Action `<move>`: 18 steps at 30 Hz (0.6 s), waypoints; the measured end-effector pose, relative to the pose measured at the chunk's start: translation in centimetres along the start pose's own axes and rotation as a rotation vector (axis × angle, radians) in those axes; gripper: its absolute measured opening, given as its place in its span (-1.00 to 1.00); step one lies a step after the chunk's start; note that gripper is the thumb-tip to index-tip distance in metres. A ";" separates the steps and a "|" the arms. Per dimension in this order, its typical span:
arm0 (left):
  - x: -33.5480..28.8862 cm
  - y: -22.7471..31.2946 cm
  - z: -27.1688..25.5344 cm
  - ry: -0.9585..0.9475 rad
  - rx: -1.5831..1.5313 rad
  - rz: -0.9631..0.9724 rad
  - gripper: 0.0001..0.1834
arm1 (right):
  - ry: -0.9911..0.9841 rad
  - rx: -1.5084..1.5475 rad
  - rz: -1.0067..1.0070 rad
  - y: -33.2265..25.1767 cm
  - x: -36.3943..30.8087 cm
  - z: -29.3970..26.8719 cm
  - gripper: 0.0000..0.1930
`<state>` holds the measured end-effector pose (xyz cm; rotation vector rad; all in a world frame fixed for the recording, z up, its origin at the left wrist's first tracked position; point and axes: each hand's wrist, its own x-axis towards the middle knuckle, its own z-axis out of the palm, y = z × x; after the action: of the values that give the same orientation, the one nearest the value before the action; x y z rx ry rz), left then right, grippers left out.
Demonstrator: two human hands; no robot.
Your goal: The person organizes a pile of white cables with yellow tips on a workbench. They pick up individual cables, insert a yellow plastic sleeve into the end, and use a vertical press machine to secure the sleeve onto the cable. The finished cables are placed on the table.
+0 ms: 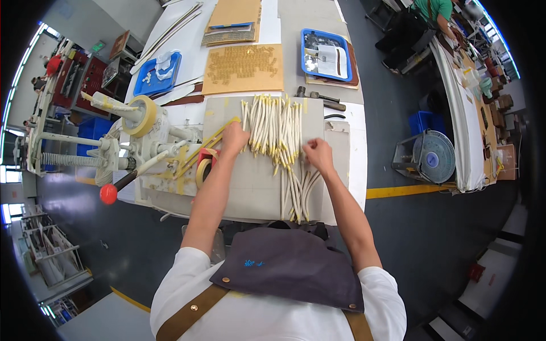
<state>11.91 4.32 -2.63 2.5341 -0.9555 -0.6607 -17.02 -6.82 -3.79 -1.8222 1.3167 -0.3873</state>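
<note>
1. i see the bundle of pale tubes [277, 133] lying on the grey board [250, 187], long axes running away from me, between both hands.
2. left hand [234, 138] rests flat on the bundle's left edge, fingers spread.
3. right hand [317, 154] is curled, pinching tubes at the right edge.
4. tape roll [205, 167] and press machine [122, 142] crowd the left.
</note>
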 end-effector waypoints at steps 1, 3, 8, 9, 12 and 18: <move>-0.4 0.4 -0.2 0.033 0.005 0.033 -0.68 | 0.033 -0.012 -0.014 0.4 1.7 0.9 -0.69; -1.8 1.2 -1.0 0.107 0.013 0.077 -0.70 | 0.026 -0.107 -0.002 0.1 3.6 1.8 -0.67; -11.5 2.6 -2.0 0.167 -0.296 0.082 -0.77 | 0.015 -0.209 0.016 -1.5 4.6 1.8 -0.64; -14.3 2.3 -1.0 0.136 -0.300 0.121 -0.78 | -0.004 -0.171 0.059 -1.9 4.7 1.6 -0.63; -21.8 0.8 1.9 -0.074 -0.342 0.138 -0.77 | -0.065 -0.097 0.134 -3.2 4.4 0.9 -0.60; -26.3 -1.6 6.6 -0.349 -0.319 0.046 -0.64 | -0.073 -0.196 0.049 -3.0 5.2 0.9 -0.66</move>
<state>-8.25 22.47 -1.01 2.1503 -0.9265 -1.1669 -12.43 -10.76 -3.17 -1.9408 1.3862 -0.1684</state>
